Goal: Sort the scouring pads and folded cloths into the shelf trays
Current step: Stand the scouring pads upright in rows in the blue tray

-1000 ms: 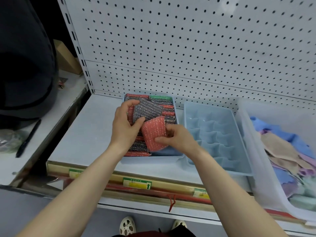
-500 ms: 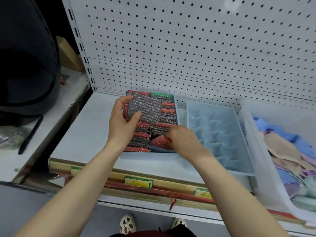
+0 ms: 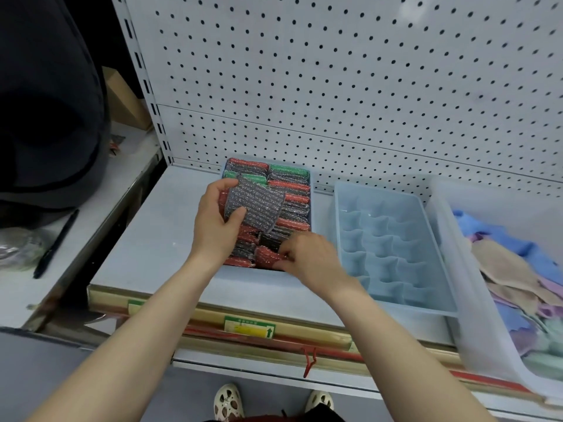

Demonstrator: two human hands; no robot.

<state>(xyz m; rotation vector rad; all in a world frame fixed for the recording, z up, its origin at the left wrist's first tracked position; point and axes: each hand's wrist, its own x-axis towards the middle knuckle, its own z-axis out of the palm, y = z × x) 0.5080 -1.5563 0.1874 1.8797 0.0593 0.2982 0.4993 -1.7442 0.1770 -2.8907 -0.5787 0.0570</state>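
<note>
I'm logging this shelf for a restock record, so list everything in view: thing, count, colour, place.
grey scouring pad: one, grey, held above the pad tray
red scouring pad: one, red, at the pad tray's near end
stacked scouring pads: many, count unclear, red, green and grey, standing in two rows in the pad tray
pad tray: one, light blue, on the shelf by the pegboard
divided tray: one, light blue, no items in its cells, right of the pad tray
clear bin: one, translucent, far right
cloths: several, blue, beige, purple, green, loose in the clear bin
pegboard: one, white, behind the shelf
pen: one, black, left counter
left hand: grips the grey scouring pad
right hand: pinches the red scouring pad
</note>
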